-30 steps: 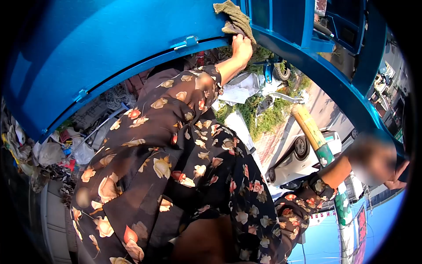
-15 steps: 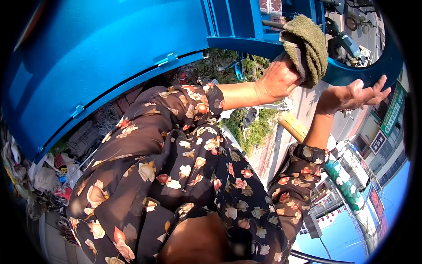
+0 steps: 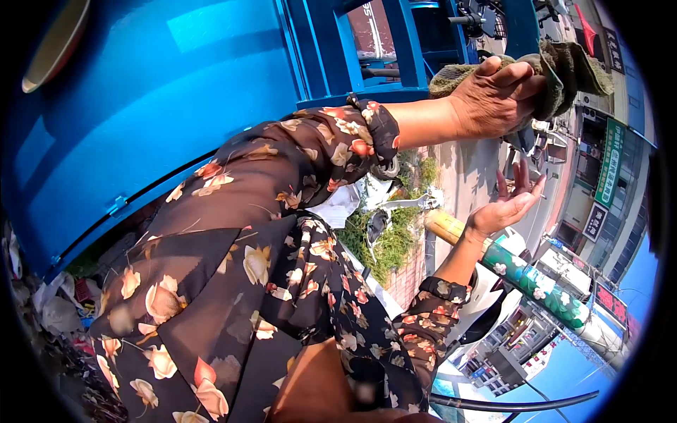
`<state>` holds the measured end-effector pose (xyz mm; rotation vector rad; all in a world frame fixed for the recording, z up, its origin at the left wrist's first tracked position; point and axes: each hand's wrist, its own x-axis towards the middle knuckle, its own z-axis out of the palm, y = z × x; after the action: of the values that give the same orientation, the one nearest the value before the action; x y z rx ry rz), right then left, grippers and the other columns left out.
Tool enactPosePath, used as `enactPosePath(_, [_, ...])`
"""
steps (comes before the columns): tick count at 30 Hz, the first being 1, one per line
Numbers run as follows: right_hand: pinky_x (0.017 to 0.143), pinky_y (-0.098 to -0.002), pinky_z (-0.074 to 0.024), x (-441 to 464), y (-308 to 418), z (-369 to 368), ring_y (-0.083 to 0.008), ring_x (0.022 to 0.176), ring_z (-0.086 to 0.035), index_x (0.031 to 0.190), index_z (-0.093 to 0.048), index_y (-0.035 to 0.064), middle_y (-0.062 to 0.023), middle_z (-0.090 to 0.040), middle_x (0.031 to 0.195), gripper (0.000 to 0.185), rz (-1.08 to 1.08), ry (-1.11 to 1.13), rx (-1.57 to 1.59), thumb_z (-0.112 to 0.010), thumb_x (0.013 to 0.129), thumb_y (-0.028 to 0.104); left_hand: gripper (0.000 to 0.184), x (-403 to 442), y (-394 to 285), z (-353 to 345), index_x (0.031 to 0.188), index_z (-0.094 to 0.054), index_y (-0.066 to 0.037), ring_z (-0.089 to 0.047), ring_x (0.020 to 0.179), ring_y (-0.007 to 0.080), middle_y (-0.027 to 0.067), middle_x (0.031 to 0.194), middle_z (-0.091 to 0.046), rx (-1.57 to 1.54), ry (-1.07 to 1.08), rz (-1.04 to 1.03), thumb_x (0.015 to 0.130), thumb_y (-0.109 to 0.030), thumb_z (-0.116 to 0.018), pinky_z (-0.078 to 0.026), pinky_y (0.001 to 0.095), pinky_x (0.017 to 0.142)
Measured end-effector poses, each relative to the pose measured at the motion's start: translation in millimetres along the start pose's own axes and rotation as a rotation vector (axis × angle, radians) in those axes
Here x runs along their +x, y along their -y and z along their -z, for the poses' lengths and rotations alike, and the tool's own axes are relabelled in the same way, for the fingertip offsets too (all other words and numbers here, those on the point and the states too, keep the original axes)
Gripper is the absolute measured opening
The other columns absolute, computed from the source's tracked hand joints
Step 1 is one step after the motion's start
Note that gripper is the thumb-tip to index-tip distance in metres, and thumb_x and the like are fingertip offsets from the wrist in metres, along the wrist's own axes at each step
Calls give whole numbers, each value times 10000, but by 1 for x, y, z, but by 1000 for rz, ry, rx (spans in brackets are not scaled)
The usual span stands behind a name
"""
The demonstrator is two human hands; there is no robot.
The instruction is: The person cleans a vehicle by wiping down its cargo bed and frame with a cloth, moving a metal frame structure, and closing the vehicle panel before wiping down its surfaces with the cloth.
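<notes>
My left hand [image 3: 497, 102] is closed around a folded olive-green cloth [image 3: 564, 74] near the top right. Part of the cloth sticks out on each side of my fingers. My right hand [image 3: 506, 210] hangs in the air below it, palm turned up, fingers spread, with nothing in it. Beyond my left forearm stands a blue metal body [image 3: 190, 63], which seems to belong to a vehicle, with a barred frame [image 3: 317, 53]. Both my sleeves are dark with a flower print.
A painted pole [image 3: 522, 271] runs beyond my right forearm. Grass [image 3: 391, 247] grows by the paving. Plastic bags and litter [image 3: 60, 310] lie at lower left, and a green shop sign [image 3: 610, 161] is across the street.
My left hand has carried the cloth to the right in the view, and the cloth hangs differently. My right hand sits lower and further left, still open. The whole view has shifted.
</notes>
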<state>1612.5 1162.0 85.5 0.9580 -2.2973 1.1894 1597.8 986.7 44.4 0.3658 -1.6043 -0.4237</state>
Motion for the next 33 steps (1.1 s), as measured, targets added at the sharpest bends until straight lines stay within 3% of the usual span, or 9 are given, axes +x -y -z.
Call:
enactPosePath(6, [839,-357,-541,-12,-14,1,-252,1139,-573,1458,-361,30,-186,-563,1290,532,-219,79,78,-311,1054,372,355,-158,53,37,1067,-653,-304,-405,1184,121,-149,1197,-505,61,369,-375,725,-218,-619,-348,312,906])
enactPosePath(10, [855,-361,-513,-10,-11,-6,-245,1141,-565,1437,-401,20,-184,-566,1297,502,-225,121,70,-339,1049,332,405,-115,57,46,1160,-635,-286,-437,1165,145,-121,1262,-515,-279,392,-434,767,-193,-592,-393,314,951])
enactPosePath(13, [869,-358,-507,-1,-15,-14,-253,1140,-560,1433,-398,16,-168,-564,1296,478,-1,123,28,-328,1052,296,344,-43,40,34,1136,-636,-274,-433,1186,167,-66,1265,-525,-398,286,-333,802,-201,-604,-371,349,975])
enactPosePath(18, [902,-353,-476,9,13,-24,-228,1167,-539,1460,-373,53,-124,-539,1328,475,-140,89,103,-312,1068,314,207,64,67,-9,1087,-631,-229,-400,1241,233,-15,1250,-543,-345,80,-77,881,-229,-612,-257,406,1011])
enactPosePath(22, [1099,-410,-329,25,26,-49,-334,1318,-448,1522,-256,50,-231,-429,1446,541,44,161,-125,-352,1055,304,233,123,154,-36,1118,-630,-174,-395,1239,270,29,1278,-548,-248,-51,101,894,-224,-588,-299,446,1005])
enactPosePath(24, [1114,-418,-313,43,31,-76,-351,1337,-429,1527,-237,48,-242,-412,1461,568,122,116,-69,-373,1048,322,284,158,191,-33,1155,-574,-115,-528,1110,386,188,1159,-564,-411,-70,221,914,-233,-483,-426,474,947])
enactPosePath(27, [1140,-411,-284,50,23,-104,-354,1359,-405,1462,-326,-31,-243,-427,1449,576,230,-8,-43,-409,1033,343,274,171,211,-45,1147,-574,-98,-530,1083,364,177,1141,-558,-156,-218,215,906,-195,-485,-431,455,930])
enactPosePath(28, [1138,-412,-285,51,19,-106,-354,1352,-413,1445,-346,-52,-243,-434,1443,578,261,-57,-31,-410,1032,347,254,174,212,-62,1123,-629,-141,-390,1231,294,55,1259,-560,-159,-30,428,891,-230,-576,-309,458,1013])
enactPosePath(33, [1075,-395,-374,36,-26,-99,-342,1248,-498,1383,-410,-98,-247,-460,1414,550,-25,-96,62,-428,1038,331,255,89,93,-6,1099,-609,-164,-365,1264,279,33,1264,-526,-415,55,56,849,-207,-631,-239,455,1054])
